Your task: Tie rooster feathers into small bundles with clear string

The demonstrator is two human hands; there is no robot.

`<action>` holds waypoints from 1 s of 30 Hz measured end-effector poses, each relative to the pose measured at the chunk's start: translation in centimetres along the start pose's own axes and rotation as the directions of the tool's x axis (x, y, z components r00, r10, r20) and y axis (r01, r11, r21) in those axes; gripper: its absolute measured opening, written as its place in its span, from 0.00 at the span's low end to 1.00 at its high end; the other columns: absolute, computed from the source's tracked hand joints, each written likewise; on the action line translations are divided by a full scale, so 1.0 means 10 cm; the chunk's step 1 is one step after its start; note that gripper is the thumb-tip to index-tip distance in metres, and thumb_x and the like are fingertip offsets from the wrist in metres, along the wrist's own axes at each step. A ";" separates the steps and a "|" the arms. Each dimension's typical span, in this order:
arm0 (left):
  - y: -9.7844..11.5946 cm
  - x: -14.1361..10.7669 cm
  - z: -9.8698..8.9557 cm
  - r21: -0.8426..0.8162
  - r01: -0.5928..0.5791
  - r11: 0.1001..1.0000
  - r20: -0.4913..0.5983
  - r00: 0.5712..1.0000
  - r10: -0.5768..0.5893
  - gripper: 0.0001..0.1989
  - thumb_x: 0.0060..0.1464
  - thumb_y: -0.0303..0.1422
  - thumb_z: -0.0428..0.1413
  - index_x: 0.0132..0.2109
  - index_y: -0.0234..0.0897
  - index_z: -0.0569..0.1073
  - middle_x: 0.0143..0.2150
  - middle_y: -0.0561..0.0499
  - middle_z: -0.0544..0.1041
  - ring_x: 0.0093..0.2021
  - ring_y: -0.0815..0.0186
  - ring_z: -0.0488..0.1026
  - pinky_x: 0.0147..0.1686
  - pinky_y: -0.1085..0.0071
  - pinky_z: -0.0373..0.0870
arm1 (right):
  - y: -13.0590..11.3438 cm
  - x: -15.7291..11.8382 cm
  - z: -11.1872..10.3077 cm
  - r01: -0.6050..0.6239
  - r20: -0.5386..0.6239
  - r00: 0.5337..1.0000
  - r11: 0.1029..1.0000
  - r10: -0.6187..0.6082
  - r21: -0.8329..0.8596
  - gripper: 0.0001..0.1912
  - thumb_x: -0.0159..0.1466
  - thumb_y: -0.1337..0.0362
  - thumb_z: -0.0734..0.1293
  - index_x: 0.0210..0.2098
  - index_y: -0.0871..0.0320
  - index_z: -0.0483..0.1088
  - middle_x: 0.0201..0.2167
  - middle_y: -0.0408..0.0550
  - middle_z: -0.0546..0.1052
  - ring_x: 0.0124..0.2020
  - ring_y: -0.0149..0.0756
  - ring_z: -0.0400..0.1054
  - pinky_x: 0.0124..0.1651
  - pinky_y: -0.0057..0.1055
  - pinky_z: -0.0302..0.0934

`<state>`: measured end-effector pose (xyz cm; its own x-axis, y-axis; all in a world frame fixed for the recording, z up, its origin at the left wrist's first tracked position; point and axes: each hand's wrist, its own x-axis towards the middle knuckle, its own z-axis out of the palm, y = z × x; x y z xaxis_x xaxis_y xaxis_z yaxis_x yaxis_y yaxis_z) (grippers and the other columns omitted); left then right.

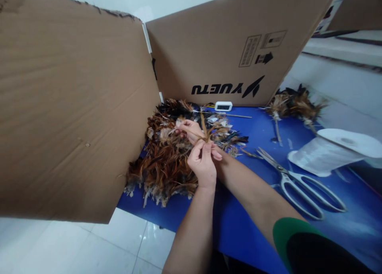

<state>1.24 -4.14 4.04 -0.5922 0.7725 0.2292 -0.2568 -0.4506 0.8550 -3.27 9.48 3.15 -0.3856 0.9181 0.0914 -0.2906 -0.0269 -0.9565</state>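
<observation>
A large heap of brown, orange and black feathers (164, 162) lies on the blue table (244, 222) against a cardboard wall. Over the heap, both hands meet on a small bunch of brown feathers (205, 131). My left hand (203, 162) pinches the bunch from below at its stems. My right hand (189, 129) reaches across behind it, fingers closed on the same bunch and touching the heap's top. The right arm wears a green and black sleeve (298, 242).
White-handled scissors (298, 182) lie shut to the right of my arms. A white roll (328, 150) rests at the right edge, a second feather bundle (294, 103) behind it. A small white digital device (223, 105) sits by the cardboard walls (74, 107). White tiled floor lies below.
</observation>
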 end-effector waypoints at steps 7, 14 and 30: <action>-0.03 0.09 0.02 -0.171 0.058 0.983 -0.085 0.994 -0.074 0.15 0.49 0.42 0.60 0.33 0.32 0.74 0.24 0.53 0.75 0.17 0.77 0.65 0.19 0.77 0.62 | -0.46 -0.35 -0.40 0.027 -0.067 0.998 0.990 -0.018 0.135 0.22 0.38 0.61 0.78 0.25 0.57 0.63 0.21 0.38 0.73 0.23 0.28 0.68 0.21 0.22 0.57; -0.14 0.13 0.02 -0.298 0.267 0.917 0.037 0.963 -0.268 0.19 0.39 0.41 0.67 0.32 0.30 0.74 0.25 0.53 0.74 0.18 0.79 0.64 0.20 0.79 0.60 | -0.77 -0.87 -0.82 0.090 -0.161 0.984 0.993 -0.077 0.079 0.20 0.40 0.61 0.78 0.25 0.58 0.64 0.21 0.41 0.74 0.26 0.31 0.71 0.21 0.23 0.58; -0.36 -0.11 0.13 -0.128 0.434 0.892 0.378 0.853 -0.360 0.19 0.36 0.42 0.68 0.31 0.31 0.75 0.18 0.56 0.70 0.17 0.77 0.63 0.20 0.79 0.60 | -0.64 -1.68 -1.19 0.163 -0.272 0.941 0.973 -0.203 -0.161 0.16 0.46 0.58 0.75 0.24 0.59 0.67 0.20 0.42 0.74 0.19 0.28 0.67 0.19 0.25 0.60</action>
<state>3.78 -2.75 1.28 -0.1236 0.9903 0.0636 -0.5837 -0.1244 0.8024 15.45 -1.06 4.44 -0.0657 0.9767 0.2043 -0.2047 0.1872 -0.9608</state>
